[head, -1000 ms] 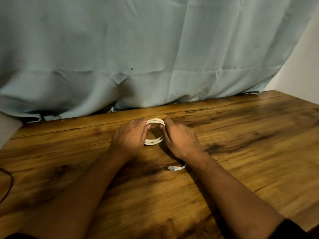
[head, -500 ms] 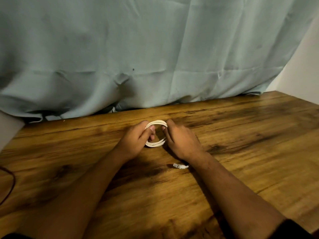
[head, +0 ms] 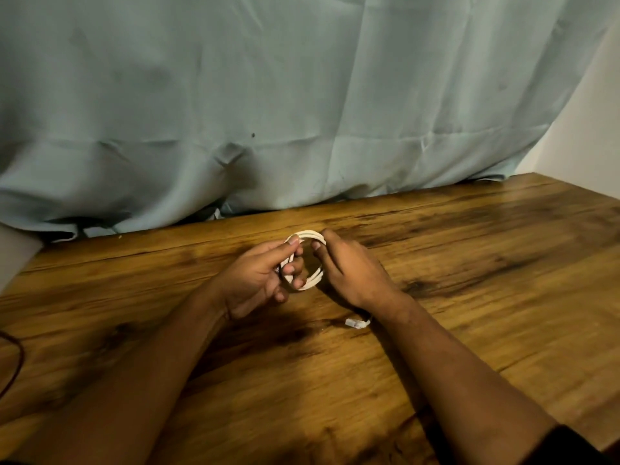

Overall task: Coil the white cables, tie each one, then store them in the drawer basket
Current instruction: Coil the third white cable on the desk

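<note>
A white cable (head: 312,281) is wound into a small round coil, held between both hands over the wooden table (head: 469,263). My left hand (head: 258,280) grips the coil's left side, thumb on top and fingers curled through the loop. My right hand (head: 349,270) pinches the coil's right side at its top. The cable's loose end with a white plug (head: 357,323) lies on the table beside my right wrist. No drawer basket is in view.
A pale blue-green cloth (head: 268,112) hangs behind the table's far edge. A thin dark cord (head: 13,364) curves at the left edge of the table. A white wall (head: 590,129) stands at the right.
My left hand has turned palm up and its fingers now pass through the coil. The coil has lifted and tilted. The plug end has slid right, toward my right wrist.
</note>
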Available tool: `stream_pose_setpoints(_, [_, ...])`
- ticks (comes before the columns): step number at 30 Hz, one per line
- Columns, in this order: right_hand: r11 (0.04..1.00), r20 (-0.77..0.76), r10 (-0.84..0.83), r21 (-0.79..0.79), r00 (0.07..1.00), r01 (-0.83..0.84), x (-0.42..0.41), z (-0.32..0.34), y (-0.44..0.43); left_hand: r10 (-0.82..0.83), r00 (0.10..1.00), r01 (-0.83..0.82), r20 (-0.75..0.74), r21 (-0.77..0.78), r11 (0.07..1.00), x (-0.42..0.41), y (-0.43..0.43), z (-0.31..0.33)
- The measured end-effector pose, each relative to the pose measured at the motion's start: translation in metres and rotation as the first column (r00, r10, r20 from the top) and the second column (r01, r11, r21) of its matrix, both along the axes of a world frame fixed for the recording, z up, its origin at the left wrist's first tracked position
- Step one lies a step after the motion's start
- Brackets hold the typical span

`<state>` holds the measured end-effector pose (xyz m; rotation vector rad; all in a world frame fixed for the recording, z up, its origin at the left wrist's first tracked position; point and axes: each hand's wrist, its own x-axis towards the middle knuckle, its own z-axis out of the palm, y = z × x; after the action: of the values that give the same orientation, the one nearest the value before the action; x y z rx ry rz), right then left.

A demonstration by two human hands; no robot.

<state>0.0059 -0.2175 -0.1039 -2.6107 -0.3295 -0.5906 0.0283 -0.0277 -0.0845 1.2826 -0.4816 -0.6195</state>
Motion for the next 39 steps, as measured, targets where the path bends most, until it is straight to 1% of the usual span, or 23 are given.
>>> stream_pose_setpoints(4, [0.998, 0.01, 0.029, 0.051, 1.0, -0.029, -0.001, 0.001, 0.001, -0.133, 0.981, 0.114, -0.144, -0.131, 0.985, 0.0, 0.004, 0.004])
stream_pose_setpoints(8, [0.993, 0.008, 0.071, 0.096, 0.997, -0.071, -0.002, 0.002, 0.002, -0.236, 0.956, 0.207, -0.176, -0.168, 0.964, 0.002, 0.006, 0.005])
stream_pose_setpoints(11, [0.987, 0.002, 0.096, 0.131, 0.995, -0.096, -0.001, 0.003, 0.002, -0.268, 0.942, 0.232, -0.202, -0.188, 0.955, 0.0, 0.005, 0.006])
stream_pose_setpoints(14, [0.977, 0.001, 0.115, 0.18, 0.993, -0.113, 0.0, 0.001, 0.001, -0.323, 0.913, 0.262, -0.249, -0.25, 0.932, 0.002, 0.004, 0.005])
stream_pose_setpoints(19, [0.962, -0.039, 0.136, 0.245, 0.99, -0.122, -0.001, 0.001, 0.001, -0.252, 0.932, 0.19, -0.26, -0.241, 0.952, 0.008, 0.003, -0.001])
stream_pose_setpoints(23, [0.933, -0.038, 0.162, 0.333, 0.986, -0.14, -0.001, 0.002, 0.001, -0.239, 0.931, 0.165, -0.277, -0.267, 0.949, 0.011, 0.005, -0.001])
stream_pose_setpoints(25, [0.877, -0.031, 0.181, 0.459, 0.983, -0.147, -0.001, 0.003, 0.002, -0.229, 0.932, 0.141, -0.282, -0.299, 0.944, 0.013, 0.008, 0.001])
stream_pose_setpoints(27, [0.789, -0.004, 0.182, 0.597, 0.983, -0.144, 0.001, 0.001, 0.002, -0.207, 0.937, 0.104, -0.281, -0.341, 0.934, 0.017, 0.012, 0.004])
stream_pose_setpoints(29, [0.756, 0.053, 0.122, 0.642, 0.991, -0.127, 0.006, -0.003, 0.001, -0.182, 0.941, 0.06, -0.285, -0.387, 0.92, 0.021, 0.016, 0.005])
stream_pose_setpoints(32, [0.783, 0.076, 0.031, 0.618, 0.997, -0.071, 0.011, -0.01, -0.002, -0.125, 0.944, -0.03, -0.305, -0.457, 0.889, 0.027, 0.022, 0.005])
stream_pose_setpoints(35, [0.825, 0.077, 0.037, 0.561, 0.996, -0.074, 0.009, -0.013, 0.001, -0.022, 0.945, -0.152, -0.326, -0.497, 0.854, 0.032, 0.027, 0.004])
stream_pose_setpoints(37, [0.87, 0.067, 0.061, 0.486, 0.996, -0.086, 0.006, -0.011, 0.004, 0.032, 0.938, -0.217, -0.345, -0.513, 0.831, 0.035, 0.029, 0.003])
stream_pose_setpoints(39, [0.922, 0.018, 0.07, 0.38, 0.997, -0.071, 0.003, -0.007, 0.007, 0.069, 0.927, -0.266, -0.369, -0.519, 0.812, 0.037, 0.032, 0.002])
